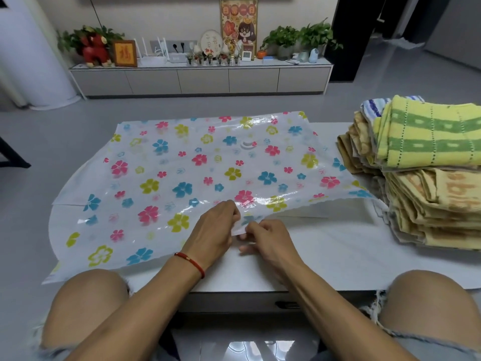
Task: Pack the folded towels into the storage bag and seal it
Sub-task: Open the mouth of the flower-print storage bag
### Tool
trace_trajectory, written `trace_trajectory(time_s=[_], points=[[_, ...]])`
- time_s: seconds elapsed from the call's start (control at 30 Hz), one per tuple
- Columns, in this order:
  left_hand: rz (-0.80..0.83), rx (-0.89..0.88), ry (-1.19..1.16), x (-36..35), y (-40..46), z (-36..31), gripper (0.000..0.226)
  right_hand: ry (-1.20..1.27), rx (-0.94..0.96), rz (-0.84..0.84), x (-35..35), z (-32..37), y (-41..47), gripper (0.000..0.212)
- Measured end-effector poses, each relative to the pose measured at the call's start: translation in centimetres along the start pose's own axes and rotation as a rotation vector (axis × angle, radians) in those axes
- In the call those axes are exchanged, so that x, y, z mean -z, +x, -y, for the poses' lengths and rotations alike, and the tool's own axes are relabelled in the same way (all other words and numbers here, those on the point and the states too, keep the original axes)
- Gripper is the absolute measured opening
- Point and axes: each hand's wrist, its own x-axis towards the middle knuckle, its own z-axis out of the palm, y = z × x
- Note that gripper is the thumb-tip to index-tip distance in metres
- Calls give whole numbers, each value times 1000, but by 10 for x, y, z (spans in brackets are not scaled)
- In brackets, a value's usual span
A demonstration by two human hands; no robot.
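Note:
A clear plastic storage bag (166, 178) printed with pink, blue and yellow flowers lies flat across the white table (325, 251), its round valve (247, 144) facing up. My left hand (213, 233) and my right hand (265, 238) meet at the bag's near edge, both pinching the plastic there. The edge to the right of my hands is lifted off the table. A tall pile of folded towels (429, 183) stands at the table's right end, yellow and orange ones below and a yellow-green striped one on top.
My bare knees sit under the table's front edge. Beyond the table is grey floor, then a long low cabinet (200, 79) along the wall carrying plants, a red plush toy, frames and small ornaments.

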Motion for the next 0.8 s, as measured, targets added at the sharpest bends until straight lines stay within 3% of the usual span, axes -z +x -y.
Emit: trace_trajectory(time_s=[0.1,0.17,0.37,0.6,0.73,0.8], points=[[-136,46,-2,5,10,6,18,-208,59,-31,-5,-3,-6,35],[-190,43,9,9,13,9,22,-218,60,-29,-9,-6,-8,38],[50,-188,223,11,-4,8,26,-177,49,-5,2,0,-2,34],[111,-88,104,4,-3,14,51,-397,113,41,9,-5,-3,35],[103,-57,198,4,1,13,73,-654,162,70,10,-1,-10,42],[103,-66,187,1,-1,11,75,-984,337,-58,7,-1,-19,43]])
